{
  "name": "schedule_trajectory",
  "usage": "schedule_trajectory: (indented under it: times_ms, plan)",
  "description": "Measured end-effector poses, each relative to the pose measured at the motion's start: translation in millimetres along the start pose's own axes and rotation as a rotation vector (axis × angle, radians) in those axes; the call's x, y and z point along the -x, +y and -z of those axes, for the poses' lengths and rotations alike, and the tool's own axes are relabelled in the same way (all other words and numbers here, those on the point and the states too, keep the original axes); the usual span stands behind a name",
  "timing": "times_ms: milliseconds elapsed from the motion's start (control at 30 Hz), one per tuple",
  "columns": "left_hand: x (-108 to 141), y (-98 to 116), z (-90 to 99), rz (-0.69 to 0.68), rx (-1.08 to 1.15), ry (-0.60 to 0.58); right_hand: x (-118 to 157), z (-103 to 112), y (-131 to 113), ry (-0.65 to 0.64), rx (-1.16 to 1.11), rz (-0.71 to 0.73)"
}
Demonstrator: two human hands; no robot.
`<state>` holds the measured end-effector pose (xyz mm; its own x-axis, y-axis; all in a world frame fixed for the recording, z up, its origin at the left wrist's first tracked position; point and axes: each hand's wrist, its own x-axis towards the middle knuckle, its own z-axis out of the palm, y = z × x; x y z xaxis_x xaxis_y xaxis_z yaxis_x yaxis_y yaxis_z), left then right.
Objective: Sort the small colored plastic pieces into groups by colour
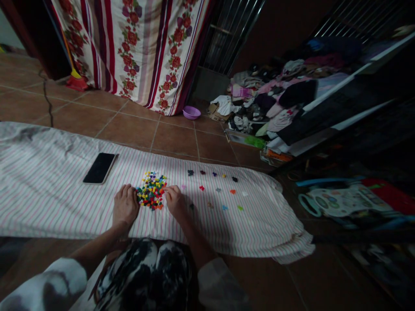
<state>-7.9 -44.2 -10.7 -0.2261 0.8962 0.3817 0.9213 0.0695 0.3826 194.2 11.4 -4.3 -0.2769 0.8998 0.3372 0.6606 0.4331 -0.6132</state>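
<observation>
A pile of small, many-coloured pieces (151, 190), bead- or block-like, lies on a striped cloth (65, 190). My left hand (126, 204) rests palm down at the pile's left edge, its fingers laid out on the cloth and holding nothing. At the right edge, my right hand (174, 200) has thumb and index finger brought together. Whatever is between those fingertips is too small to make out. Right of this hand, little clusters sorted by colour sit in rows, among them a red cluster (201, 188), an orange cluster (232, 191) and a lime-green cluster (240, 207).
A dark-screened phone (100, 168) lies on the cloth, left of the pile. Beyond the cloth, a purple bowl (191, 112) stands on the tiled floor by a flowered curtain (136, 52). Heaped clothes (269, 93) fill the back right, and a red broom (77, 81) leans at the back left.
</observation>
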Motion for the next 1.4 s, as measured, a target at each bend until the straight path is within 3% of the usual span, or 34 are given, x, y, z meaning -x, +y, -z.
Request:
schedule_trajectory:
  times_ms: [300,867,1100,1400]
  plan:
    - [0.0,2.2,4.3,0.008,-0.037,-0.051,-4.8,-21.5,-2.9,0.033,0.025,-0.039]
    - [-0.9,8.4,7.3,0.002,-0.05,-0.02,0.1,-17.1,-7.2,0.018,0.018,-0.016]
    - [-0.7,10.5,13.5,-0.061,-0.124,-0.087,0.7,-19.9,-3.7,0.032,-0.021,-0.043]
    - [-1.8,12.0,12.1,-0.028,-0.131,-0.092,1.2,-17.2,-2.8,0.041,-0.083,-0.009]
